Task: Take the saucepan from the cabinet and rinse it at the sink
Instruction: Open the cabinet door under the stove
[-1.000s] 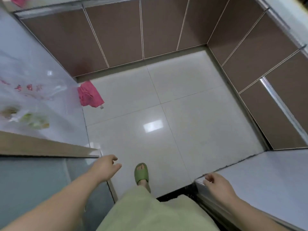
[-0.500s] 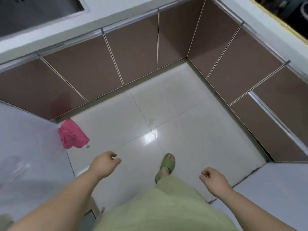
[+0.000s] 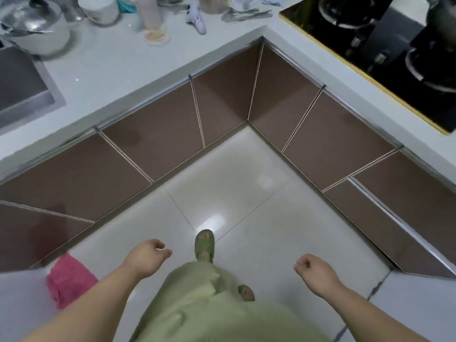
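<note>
Brown lower cabinet doors (image 3: 158,149) run along an L-shaped white counter, all closed. The steel sink (image 3: 22,87) sits in the counter at the far left. No saucepan shows. My left hand (image 3: 145,257) hangs low over the floor, fingers loosely curled, holding nothing. My right hand (image 3: 315,270) hangs at the right with its fingers curled into a loose fist, empty. Both hands are well short of the cabinets.
A black gas hob (image 3: 385,45) fills the counter at the top right. A metal pot (image 3: 37,28), a white bowl (image 3: 101,11) and several small items crowd the back of the counter. A pink cloth (image 3: 69,280) hangs at the lower left. My green slipper (image 3: 204,245) stands on glossy floor tiles.
The view has tilted up and moved forward, bringing the counter top, sink and hob into sight. Both hands stay low and empty. The pink cloth has slid toward the lower left.
</note>
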